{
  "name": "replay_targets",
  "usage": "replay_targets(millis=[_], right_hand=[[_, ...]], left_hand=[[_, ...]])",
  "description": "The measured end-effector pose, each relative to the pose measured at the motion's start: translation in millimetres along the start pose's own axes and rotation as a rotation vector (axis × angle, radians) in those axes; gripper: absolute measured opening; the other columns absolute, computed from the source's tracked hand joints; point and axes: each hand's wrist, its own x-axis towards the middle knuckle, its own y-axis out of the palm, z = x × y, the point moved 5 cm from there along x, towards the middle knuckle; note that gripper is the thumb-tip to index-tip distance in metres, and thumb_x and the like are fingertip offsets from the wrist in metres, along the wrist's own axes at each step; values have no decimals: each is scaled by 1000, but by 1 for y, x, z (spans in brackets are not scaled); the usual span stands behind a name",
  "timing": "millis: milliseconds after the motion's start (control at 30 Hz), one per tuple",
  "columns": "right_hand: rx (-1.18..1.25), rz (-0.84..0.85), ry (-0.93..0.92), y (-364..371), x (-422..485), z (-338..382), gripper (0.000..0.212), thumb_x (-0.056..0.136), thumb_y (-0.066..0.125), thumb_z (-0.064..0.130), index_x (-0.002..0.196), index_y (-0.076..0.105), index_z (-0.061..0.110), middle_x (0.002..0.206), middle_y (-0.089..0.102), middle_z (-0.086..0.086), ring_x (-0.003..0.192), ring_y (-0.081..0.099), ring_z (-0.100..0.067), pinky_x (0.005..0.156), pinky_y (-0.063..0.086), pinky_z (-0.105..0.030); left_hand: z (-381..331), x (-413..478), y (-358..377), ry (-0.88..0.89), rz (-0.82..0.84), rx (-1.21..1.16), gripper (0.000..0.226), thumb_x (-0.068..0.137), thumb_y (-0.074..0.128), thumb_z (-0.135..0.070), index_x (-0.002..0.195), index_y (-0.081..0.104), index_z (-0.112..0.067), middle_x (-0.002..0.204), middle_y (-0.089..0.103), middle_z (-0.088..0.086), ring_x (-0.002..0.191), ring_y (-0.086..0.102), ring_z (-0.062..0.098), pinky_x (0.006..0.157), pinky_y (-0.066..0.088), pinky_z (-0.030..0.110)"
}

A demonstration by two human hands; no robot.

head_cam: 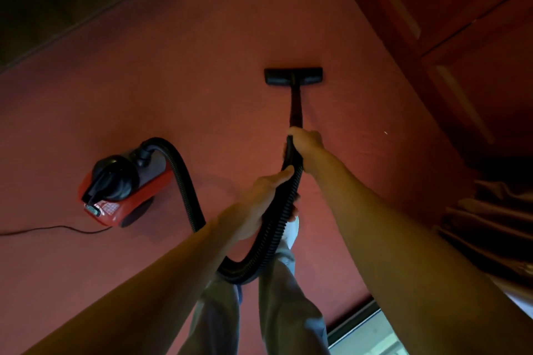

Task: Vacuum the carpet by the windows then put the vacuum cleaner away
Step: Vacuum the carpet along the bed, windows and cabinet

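Only container-ish thing here is the reddish wooden cupboard with panelled doors (461,23) along the right side. Its doors are closed, so no idea what's inside. Below it on the right there's a heap of brownish folded fabric (490,216), too dark to say much more.

Now the red and black canister vacuum cleaner (127,193): it sits on the plain red carpet (202,66) off to the left, well apart from the person's feet. It has a glossy red lower shell with a rounded black top. A thin black power cord (57,228) trails from its near end out past the left edge. The ribbed black flexible hose (184,181) comes out of the top of the canister, arcs over, dips in a loop by the person's grey trousers (288,320), then climbs to the hands. From there a straight black wand (296,106) runs forward to the wide flat black floor head (293,76), which lies flat on the carpet, near the cupboard.

The right hand (307,147) is wrapped tight round the handle where the hose meets the wand. The left hand (256,207) holds the hose just behind it, fingers curled under and thumb lying along the top.
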Motion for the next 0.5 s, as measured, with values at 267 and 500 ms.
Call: replay_targets(millis=[267,500], right_hand=[[-215,-31,-31,12,-10,16,31,85,54,15,106,64,-5,76,66,-18,49,61,-26,43,49,-26],[-265,13,1,25,3,21,31,92,49,13,115,58,-5,78,60,-16,51,57,-26,47,50,-29]], left_hand=[[-19,-17,-9,-77,227,10,53,89,60,-50,110,63,-2,74,61,12,55,57,27,52,51,32],[-15,3,-12,-17,141,-55,54,94,57,-50,117,60,-1,80,61,13,59,60,27,56,53,34]])
